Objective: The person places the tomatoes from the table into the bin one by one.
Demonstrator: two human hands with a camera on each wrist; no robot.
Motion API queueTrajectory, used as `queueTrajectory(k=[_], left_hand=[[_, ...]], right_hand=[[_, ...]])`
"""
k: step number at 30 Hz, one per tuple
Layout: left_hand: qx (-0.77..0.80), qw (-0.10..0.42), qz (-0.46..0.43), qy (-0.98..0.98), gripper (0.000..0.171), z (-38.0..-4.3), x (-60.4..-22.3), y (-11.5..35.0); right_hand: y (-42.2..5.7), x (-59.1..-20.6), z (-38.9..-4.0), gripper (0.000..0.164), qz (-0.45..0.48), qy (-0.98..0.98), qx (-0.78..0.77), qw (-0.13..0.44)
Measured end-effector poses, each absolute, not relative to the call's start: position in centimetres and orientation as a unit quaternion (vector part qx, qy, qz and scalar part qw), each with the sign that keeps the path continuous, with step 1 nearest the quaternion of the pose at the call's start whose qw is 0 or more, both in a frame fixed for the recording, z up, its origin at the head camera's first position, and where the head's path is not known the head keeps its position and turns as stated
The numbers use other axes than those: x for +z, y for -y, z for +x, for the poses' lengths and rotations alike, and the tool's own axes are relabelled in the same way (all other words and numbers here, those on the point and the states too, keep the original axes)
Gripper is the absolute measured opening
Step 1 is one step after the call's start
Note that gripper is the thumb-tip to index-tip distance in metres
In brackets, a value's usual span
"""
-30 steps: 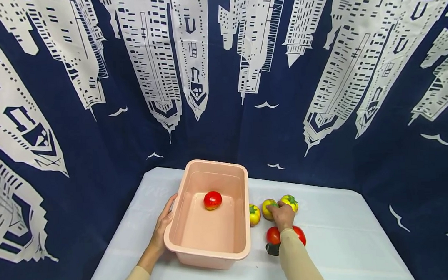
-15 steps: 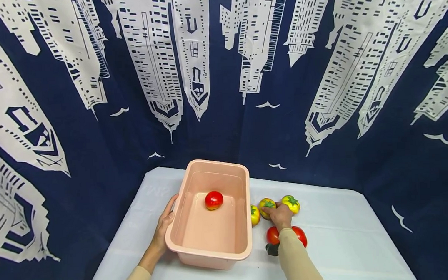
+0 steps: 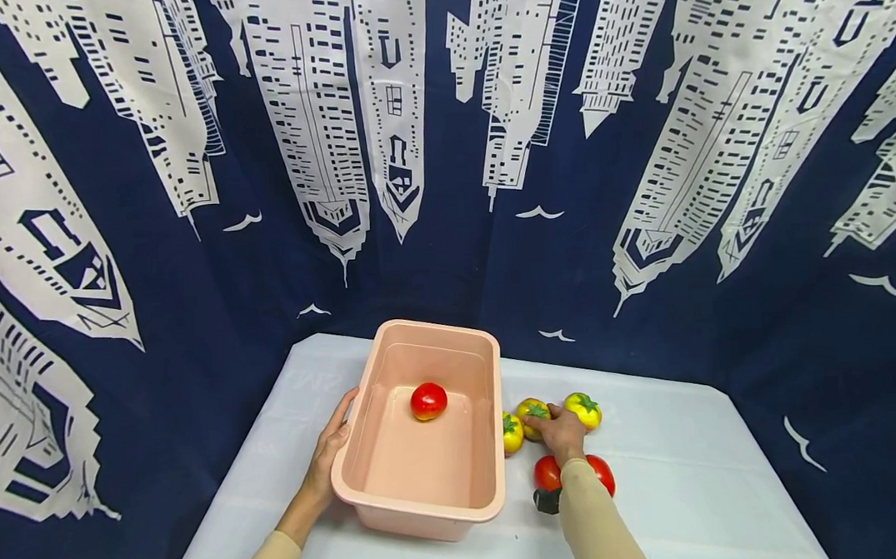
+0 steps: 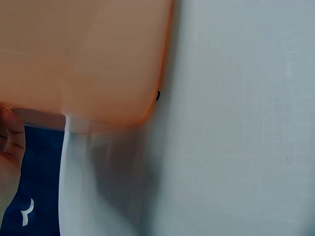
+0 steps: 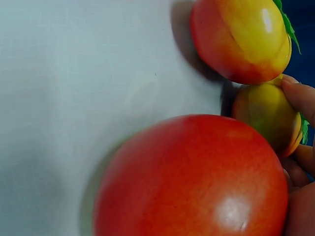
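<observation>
In the head view a pink tub [image 3: 415,473] stands on the white-covered table with one red round fruit [image 3: 428,401] inside. My left hand [image 3: 327,460] lies against the tub's left outer wall, its index finger extended; the left wrist view catches only part of that hand. Right of the tub, my right hand [image 3: 561,433] pinches a yellow persimmon [image 5: 266,115] with a green leafy top. Beside it is another yellow persimmon [image 3: 512,433] close to the tub. A third persimmon [image 3: 583,409] sits just beyond my right fingers.
Red round fruits [image 3: 547,474] lie under and beside my right forearm, one looming large in the right wrist view. A black device [image 3: 548,501] shows at my right wrist. Behind the table [image 3: 689,469] hangs a dark blue curtain [image 3: 448,271] printed with white buildings.
The middle persimmon has shifted slightly left toward the one by the tub, my right hand moving with it and its fingers settling around it. My left hand stays at the tub.
</observation>
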State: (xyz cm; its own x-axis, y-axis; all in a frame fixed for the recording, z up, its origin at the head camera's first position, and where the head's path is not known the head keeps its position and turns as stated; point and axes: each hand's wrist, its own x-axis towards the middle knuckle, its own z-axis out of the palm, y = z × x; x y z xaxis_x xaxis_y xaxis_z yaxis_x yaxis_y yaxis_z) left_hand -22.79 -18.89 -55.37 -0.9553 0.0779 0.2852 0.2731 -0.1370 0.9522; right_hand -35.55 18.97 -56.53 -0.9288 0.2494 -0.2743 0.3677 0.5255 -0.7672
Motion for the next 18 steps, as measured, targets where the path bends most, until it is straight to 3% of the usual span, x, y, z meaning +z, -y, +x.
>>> queueTrajectory(k=[18], left_hand=[[-0.752, 0.065, -0.150, 0.639, 0.060, -22.66, -55.21, 18.90]], right_hand=[[-18.86, -56.33, -36.25, 0.072, 0.177, -0.866, -0.464, 0.057]])
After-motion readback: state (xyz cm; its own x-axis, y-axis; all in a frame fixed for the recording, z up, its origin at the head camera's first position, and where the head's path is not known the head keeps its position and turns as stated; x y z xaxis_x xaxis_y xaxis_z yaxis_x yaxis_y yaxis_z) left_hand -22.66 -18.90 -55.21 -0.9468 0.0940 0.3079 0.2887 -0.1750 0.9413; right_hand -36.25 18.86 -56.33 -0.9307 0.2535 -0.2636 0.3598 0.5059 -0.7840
